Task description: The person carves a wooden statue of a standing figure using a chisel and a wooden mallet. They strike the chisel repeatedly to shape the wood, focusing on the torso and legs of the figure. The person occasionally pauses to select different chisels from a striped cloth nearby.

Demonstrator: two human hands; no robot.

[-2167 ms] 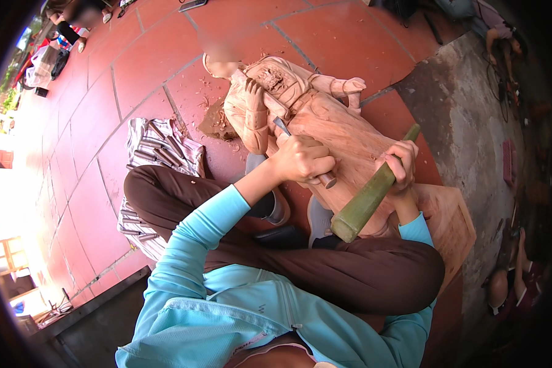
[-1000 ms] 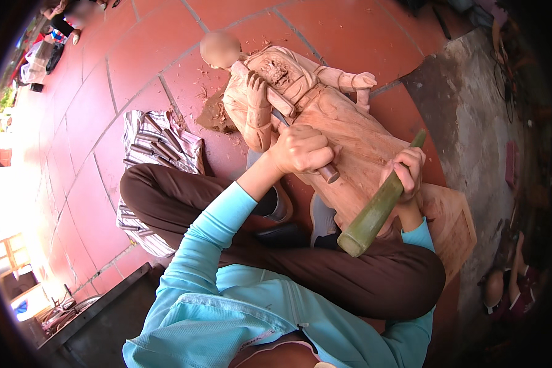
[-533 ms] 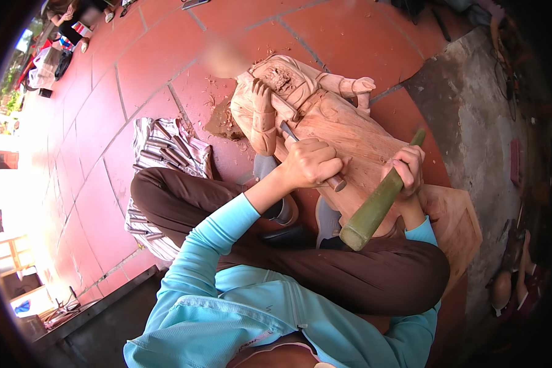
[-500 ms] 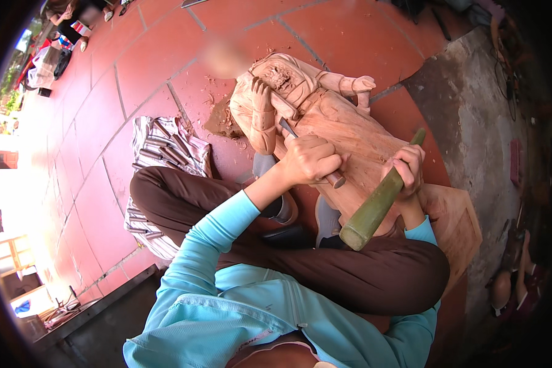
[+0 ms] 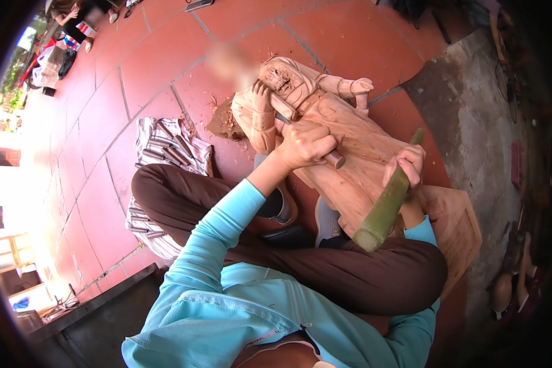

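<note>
Peering through the head view, I find the left hand (image 5: 308, 145) closed tight round a chisel (image 5: 334, 160), its blade toward the figure's bent arm; whether the edge bites the wood I can't tell. The right hand (image 5: 406, 165) is wrapped round a green club (image 5: 381, 211) near its thin end, the thick end apart from the chisel. The wooden figure (image 5: 359, 144) lies on its back, aslant in front of the crossed legs (image 5: 374, 279).

I judge the carving well along: hands, sleeves and chest ornament have clear shapes, while the long robe looks plainer and probably has more left to do (the head is too blurred for me to rate).

Shavings (image 5: 211, 102) dot the red tiles (image 5: 150, 58), and a brown block (image 5: 224, 122) sits just beside the shoulder. More tools (image 5: 183, 145) lie on a striped cloth (image 5: 146, 127) to the left. Concrete (image 5: 472, 92) borders the tiles at right; a person (image 5: 73, 18) sits at the far upper left.
</note>
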